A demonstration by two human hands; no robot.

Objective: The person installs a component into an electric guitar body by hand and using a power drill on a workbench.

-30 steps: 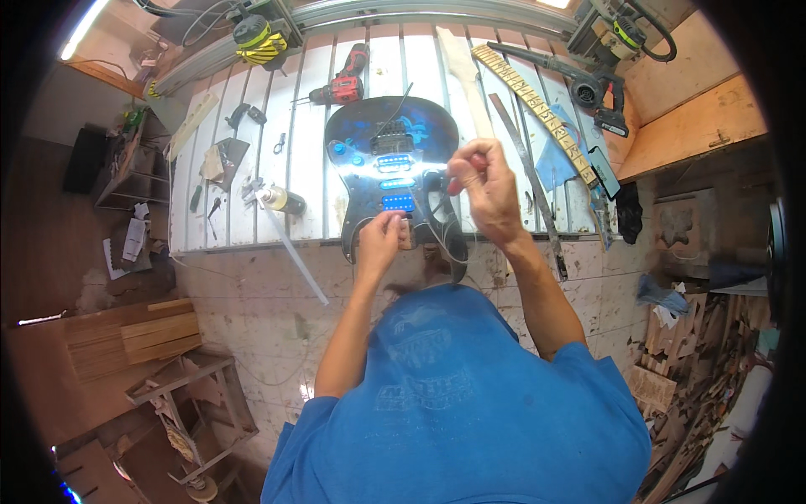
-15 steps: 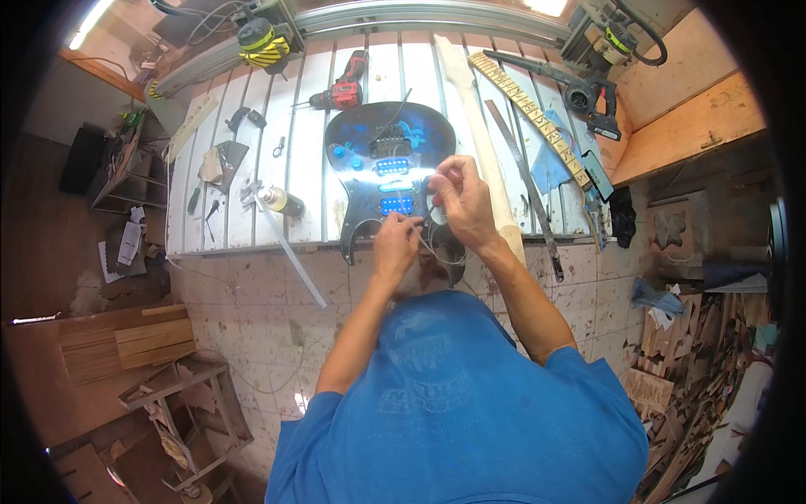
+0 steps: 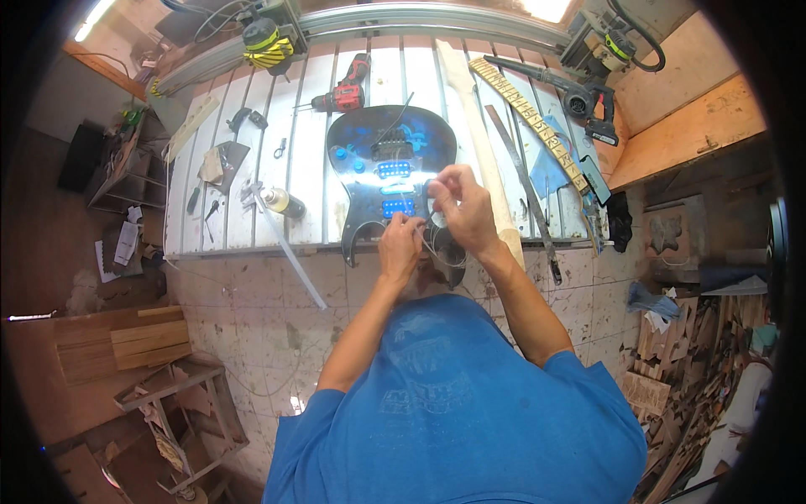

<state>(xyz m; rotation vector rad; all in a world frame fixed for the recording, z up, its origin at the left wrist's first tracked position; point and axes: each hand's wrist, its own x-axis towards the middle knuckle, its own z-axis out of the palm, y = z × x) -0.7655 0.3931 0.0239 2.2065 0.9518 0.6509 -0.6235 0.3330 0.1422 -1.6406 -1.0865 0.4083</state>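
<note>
A dark electric guitar body [image 3: 351,134] with blue markings, two blue pickups [image 3: 399,207] and blue knobs [image 3: 341,154] lies on the slatted table. At its near edge my left hand [image 3: 400,248] is closed, fingertips pinching thin pale guitar strings [image 3: 432,245] that loop down beside it. My right hand [image 3: 467,214] is closed just right of the pickups, its fingers curled around a small red-handled tool, mostly hidden by the fingers. The tool's exact kind does not show. The tips of both hands are close together, over the body.
A red drill [image 3: 342,97] lies behind the guitar; a bottle [image 3: 284,202] and a pale strip [image 3: 294,260] lie left. Right are a wooden neck blank [image 3: 478,139], a slotted fretboard [image 3: 525,109], a dark metal bar [image 3: 529,185] and a blower [image 3: 579,101]. Wood scraps [image 3: 672,370] pile up at right.
My right hand has shifted very slightly, and the red of its tool shows less. My left hand stays at the strings; the view has moved a little.
</note>
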